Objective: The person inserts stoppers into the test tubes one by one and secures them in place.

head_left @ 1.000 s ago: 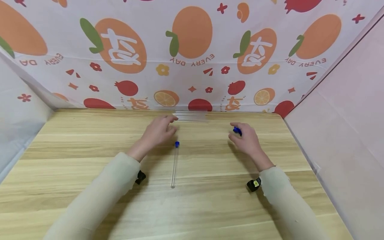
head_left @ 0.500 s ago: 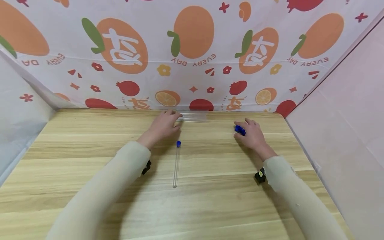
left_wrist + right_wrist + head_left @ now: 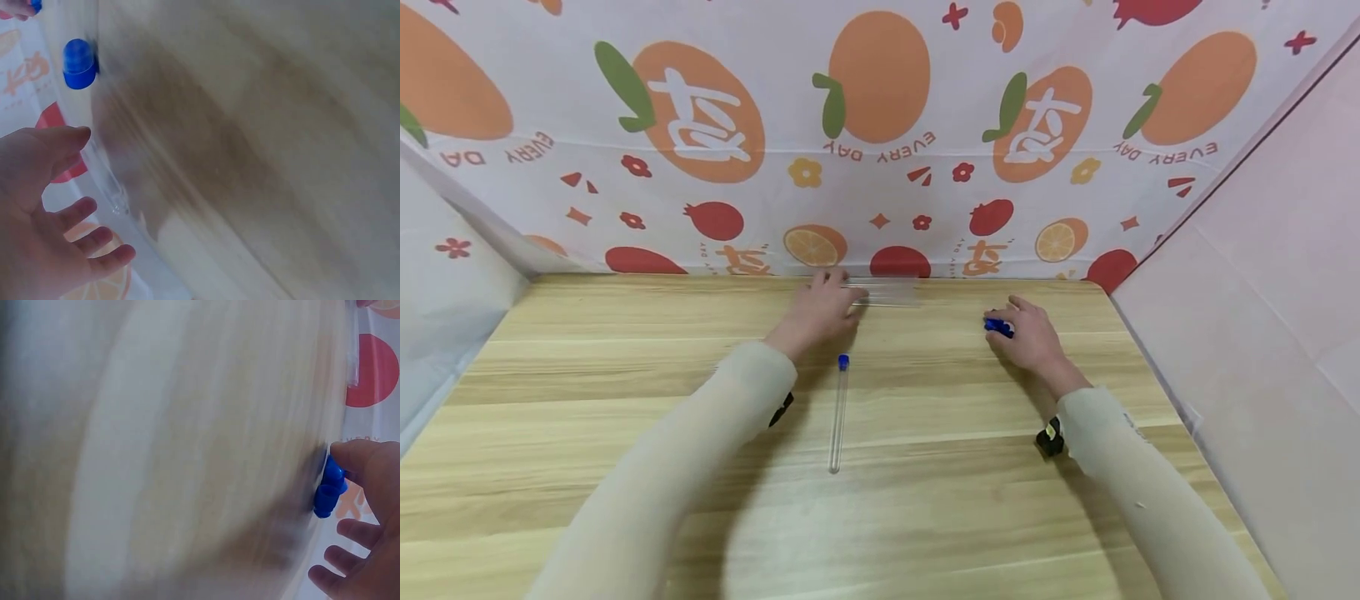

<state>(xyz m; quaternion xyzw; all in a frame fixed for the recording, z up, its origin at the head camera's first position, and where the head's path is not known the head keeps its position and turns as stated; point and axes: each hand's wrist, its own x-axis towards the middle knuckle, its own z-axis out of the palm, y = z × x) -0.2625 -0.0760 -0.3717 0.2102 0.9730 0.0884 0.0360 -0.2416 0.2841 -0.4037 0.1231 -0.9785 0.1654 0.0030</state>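
Observation:
At the back of the table lies a row of clear test tubes [image 3: 895, 292]. My left hand [image 3: 818, 310] is at their left end, its fingers apart and loosely bent; whether it touches them I cannot tell. A single test tube with a blue cap [image 3: 843, 362] lies mid-table, and that cap also shows in the left wrist view. To the right, my right hand [image 3: 1028, 335] is beside a small cluster of blue caps [image 3: 998, 327]. The right wrist view has its thumb right by these caps [image 3: 327, 497], the other fingers spread.
A wooden table [image 3: 940, 500] runs up to a fruit-print cloth [image 3: 880, 192] hanging behind it. Pale side panels [image 3: 1270, 275] stand at left and right. Black wrist cameras [image 3: 1050, 437] sit beneath both sleeves.
My left hand has moved right and a little farther back, over the left end of the clear tubes. My right hand shifted slightly right, then stayed by the blue caps. The capped tube stays put.

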